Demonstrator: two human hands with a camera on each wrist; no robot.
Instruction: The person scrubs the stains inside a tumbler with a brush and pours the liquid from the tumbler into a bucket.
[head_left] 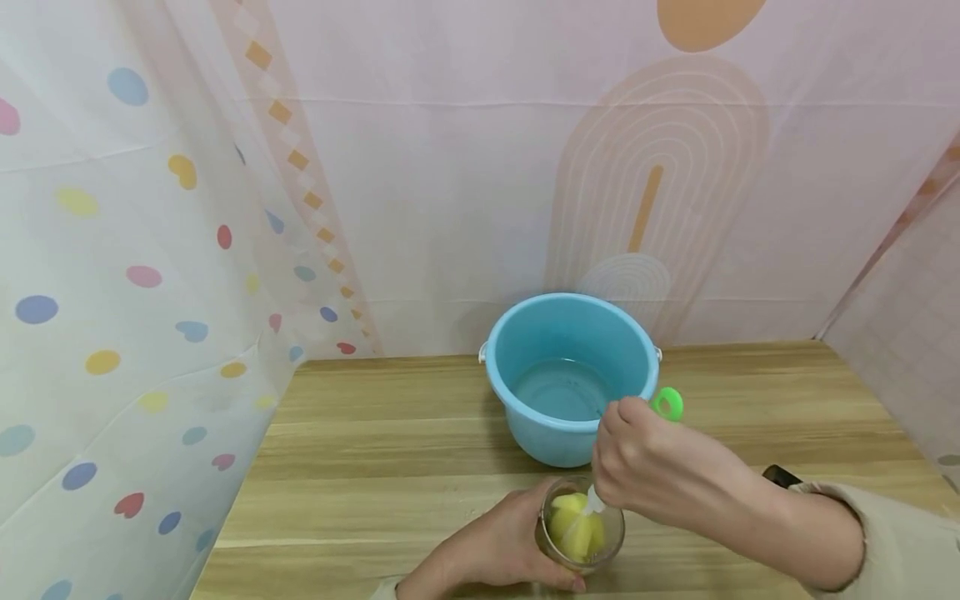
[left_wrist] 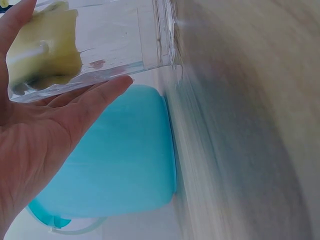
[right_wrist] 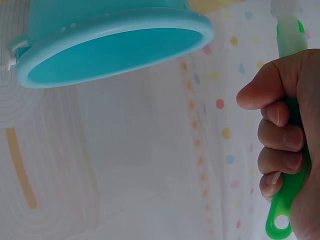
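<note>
My left hand (head_left: 498, 537) holds a clear drinking glass (head_left: 615, 537) near the front of the table, its fingers and thumb around the side. Inside the glass sits the yellow sponge head (head_left: 576, 529) of a bottle brush. Curled round the brush's green handle (right_wrist: 296, 187) is my right hand (head_left: 637, 458), just above and to the right of the glass. The handle's looped end sticks out past the little finger. In the left wrist view the sponge (left_wrist: 47, 47) shows through the glass wall, and the glass base is close to the tabletop.
A light blue bucket (head_left: 555, 446) with some water in it stands just behind the hands. A small dark object (head_left: 782, 476) lies by the right sleeve. Patterned cloth (head_left: 450, 183) hangs behind and beside the wooden table (head_left: 375, 450).
</note>
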